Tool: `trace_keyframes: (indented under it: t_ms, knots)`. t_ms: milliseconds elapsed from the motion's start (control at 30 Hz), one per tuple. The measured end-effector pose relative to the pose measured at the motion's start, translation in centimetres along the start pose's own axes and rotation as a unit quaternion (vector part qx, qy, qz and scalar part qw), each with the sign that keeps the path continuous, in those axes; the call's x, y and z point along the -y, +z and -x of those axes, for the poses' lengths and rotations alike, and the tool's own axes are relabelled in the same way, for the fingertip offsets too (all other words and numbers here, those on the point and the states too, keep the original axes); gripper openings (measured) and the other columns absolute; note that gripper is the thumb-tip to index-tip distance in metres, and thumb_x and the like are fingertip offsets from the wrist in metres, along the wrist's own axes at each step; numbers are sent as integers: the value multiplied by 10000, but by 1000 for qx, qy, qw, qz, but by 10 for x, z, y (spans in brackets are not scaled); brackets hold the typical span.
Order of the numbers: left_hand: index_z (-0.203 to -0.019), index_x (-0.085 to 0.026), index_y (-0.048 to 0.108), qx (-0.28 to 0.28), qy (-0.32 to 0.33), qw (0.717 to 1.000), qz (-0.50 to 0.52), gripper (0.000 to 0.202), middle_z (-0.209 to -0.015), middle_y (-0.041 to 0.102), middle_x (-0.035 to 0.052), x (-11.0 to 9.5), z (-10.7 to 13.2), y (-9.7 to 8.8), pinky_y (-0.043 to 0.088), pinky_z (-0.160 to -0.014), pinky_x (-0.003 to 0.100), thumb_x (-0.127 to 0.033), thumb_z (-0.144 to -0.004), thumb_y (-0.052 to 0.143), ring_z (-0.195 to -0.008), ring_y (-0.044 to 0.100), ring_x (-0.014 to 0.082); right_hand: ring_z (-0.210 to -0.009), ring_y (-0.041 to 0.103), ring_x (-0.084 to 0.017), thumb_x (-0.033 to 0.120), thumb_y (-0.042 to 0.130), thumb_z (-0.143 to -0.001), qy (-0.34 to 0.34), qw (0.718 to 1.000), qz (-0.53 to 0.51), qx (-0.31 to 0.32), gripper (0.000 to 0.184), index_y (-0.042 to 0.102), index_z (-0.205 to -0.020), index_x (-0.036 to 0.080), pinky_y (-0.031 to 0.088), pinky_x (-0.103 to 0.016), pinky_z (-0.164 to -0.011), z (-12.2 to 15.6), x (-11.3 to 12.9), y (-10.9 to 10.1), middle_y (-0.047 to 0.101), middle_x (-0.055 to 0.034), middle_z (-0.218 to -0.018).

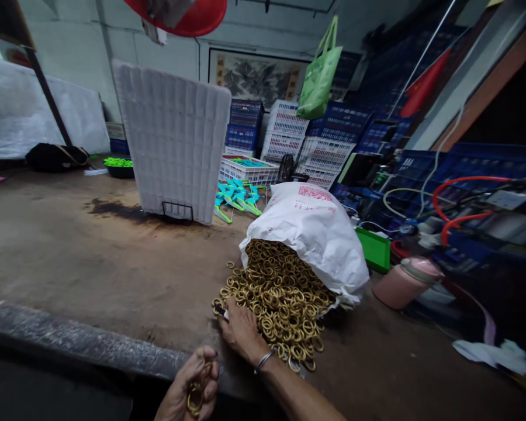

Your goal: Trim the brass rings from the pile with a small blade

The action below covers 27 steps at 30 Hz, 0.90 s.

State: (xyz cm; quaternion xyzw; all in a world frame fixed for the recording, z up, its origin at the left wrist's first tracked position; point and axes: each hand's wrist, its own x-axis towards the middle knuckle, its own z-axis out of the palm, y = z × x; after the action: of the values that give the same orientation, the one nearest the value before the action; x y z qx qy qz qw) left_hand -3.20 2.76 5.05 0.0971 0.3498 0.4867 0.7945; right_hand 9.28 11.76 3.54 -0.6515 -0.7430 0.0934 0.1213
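Observation:
A heap of brass rings (pixel 280 292) spills from an open white sack (pixel 315 234) lying on the brown worktable (pixel 92 257). My right hand (pixel 241 330), a bangle on its wrist, rests at the near edge of the heap with fingers pinched on rings at the pile's left corner. My left hand (pixel 193 386) is at the table's front edge, curled round a bunch of brass rings (pixel 196 396).
A tall white gridded tray (pixel 175 140) stands upright mid-table, turquoise plastic parts (pixel 236 199) behind it. Blue and white crates (pixel 289 134) are stacked at the back. A pink flask (pixel 405 283), a green box (pixel 374 250) and hoses lie to the right.

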Motion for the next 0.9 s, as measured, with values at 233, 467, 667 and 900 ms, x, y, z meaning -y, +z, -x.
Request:
trace_keyframes:
  t_ms: [233,467,667,900]
  knots:
    - [-624,-124,578,-41,-9,999,14,308,-682,579,27,1,-24,5,259,-356,149,-286,-482,799,-549,500,93,-592,544,-149,163,477,-709,5,998,-66,-3,183,505,-889,182,263,-230,-522,-1,-13,-1,609,-21,-682]
    - [-775,-182,524,-45,92,989,-105,279,-595,501,-45,14,-32,23,280,-373,138,-379,-653,679,-489,455,63,-533,383,-92,219,427,-736,15,930,-367,-30,61,437,-680,198,279,-185,-503,19,-23,-29,421,60,-578]
    - [-779,-178,517,-51,131,962,-233,310,-464,394,-88,32,-43,40,218,-340,146,-466,-699,597,-364,297,43,-580,405,-101,294,452,-753,28,895,-445,-6,120,433,-687,196,338,-203,-552,47,-36,-35,419,55,-613]
    - [-593,-157,608,-24,254,866,-430,230,-553,517,-6,33,-41,56,360,-549,202,-367,-683,637,-546,439,114,-555,408,-92,379,420,-792,37,877,-477,39,227,425,-665,191,333,-199,-535,60,-57,-42,420,59,-574]
